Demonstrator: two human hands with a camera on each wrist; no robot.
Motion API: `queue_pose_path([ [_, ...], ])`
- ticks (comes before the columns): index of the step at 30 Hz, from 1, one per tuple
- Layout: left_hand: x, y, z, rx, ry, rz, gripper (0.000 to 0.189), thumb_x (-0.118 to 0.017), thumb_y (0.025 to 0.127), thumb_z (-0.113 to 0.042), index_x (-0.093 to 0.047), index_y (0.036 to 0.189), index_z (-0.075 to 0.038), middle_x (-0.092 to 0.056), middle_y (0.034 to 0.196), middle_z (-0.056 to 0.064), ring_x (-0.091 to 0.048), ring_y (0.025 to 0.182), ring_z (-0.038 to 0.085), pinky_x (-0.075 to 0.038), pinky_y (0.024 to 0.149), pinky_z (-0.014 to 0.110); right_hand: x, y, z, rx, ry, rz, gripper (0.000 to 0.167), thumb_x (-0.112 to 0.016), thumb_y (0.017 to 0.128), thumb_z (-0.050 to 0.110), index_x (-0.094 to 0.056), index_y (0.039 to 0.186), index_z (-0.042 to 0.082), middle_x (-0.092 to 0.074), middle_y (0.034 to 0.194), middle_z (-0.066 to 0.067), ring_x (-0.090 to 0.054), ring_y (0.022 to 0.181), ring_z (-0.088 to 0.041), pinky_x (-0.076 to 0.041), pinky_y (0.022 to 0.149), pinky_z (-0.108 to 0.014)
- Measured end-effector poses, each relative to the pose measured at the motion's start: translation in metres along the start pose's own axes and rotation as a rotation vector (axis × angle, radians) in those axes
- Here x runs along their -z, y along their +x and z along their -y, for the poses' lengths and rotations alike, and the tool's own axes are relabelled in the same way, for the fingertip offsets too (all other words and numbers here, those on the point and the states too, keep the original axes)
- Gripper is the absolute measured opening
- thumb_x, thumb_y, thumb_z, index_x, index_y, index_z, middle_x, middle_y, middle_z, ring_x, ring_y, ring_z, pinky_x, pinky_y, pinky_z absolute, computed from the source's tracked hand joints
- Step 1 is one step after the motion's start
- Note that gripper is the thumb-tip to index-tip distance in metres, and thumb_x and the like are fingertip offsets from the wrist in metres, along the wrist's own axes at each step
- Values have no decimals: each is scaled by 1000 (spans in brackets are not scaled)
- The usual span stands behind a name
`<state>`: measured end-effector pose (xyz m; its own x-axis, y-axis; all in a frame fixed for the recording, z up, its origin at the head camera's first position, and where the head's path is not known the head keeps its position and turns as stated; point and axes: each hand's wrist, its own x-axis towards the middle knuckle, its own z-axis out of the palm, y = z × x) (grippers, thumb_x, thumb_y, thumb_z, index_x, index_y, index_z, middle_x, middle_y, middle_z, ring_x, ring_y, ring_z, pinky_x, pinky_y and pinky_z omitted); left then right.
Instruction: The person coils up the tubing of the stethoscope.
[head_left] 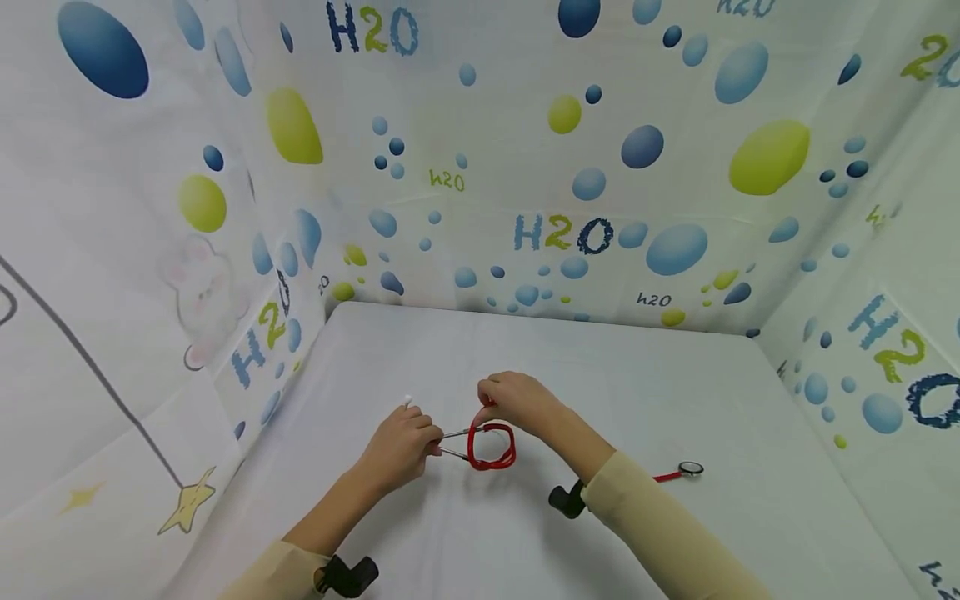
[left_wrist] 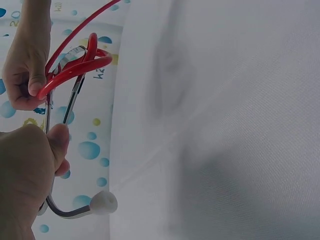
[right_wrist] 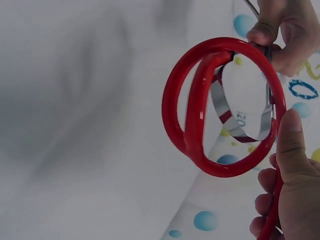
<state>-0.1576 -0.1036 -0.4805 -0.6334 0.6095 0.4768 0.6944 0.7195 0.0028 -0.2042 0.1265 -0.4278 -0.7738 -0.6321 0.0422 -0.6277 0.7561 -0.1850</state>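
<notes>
A stethoscope with red tubing [head_left: 492, 467] is held up over the white table between both hands. My left hand [head_left: 401, 446] grips its two metal ear tubes [left_wrist: 71, 102] near the earpiece end. One white eartip [left_wrist: 104, 202] sticks out past that hand. My right hand [head_left: 521, 404] pinches the red tubing, thumb laid along it and fingers curled round, as the right wrist view shows. The tubing makes a loop [right_wrist: 172, 95] around the metal spring part [right_wrist: 227, 117]. Its far end comes out behind the right sleeve, with the round chest piece [head_left: 691, 468] low over the table.
The white table [head_left: 600, 375] stretches out under both hands. Behind and beside it hang white sheets [head_left: 510, 150] printed with blue and green drops and H2O lettering. A black wrist camera [head_left: 567, 500] sits on the right forearm, another [head_left: 348, 577] on the left.
</notes>
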Motion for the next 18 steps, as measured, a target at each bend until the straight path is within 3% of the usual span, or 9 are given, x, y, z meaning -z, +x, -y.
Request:
queue_pose_path([
  [8, 2, 1, -1, 28, -76, -38, 8, -79, 75, -21, -73, 79, -16, -66, 71, -9, -50, 70, 9, -41, 66, 25, 0, -2, -6, -19, 220, -20, 17, -68, 84, 29, -67, 96, 15, -61, 88, 7, -56, 86, -10, -51, 77, -23],
  [18, 4, -2, 0, 40, -153, -82, 8, -78, 76, -18, -73, 79, -12, -66, 72, -6, -53, 71, 11, -43, 67, 27, -7, -8, -20, 84, 316, -105, 17, -65, 88, 15, -71, 103, 12, -65, 93, 5, -59, 88, -9, -52, 80, -21],
])
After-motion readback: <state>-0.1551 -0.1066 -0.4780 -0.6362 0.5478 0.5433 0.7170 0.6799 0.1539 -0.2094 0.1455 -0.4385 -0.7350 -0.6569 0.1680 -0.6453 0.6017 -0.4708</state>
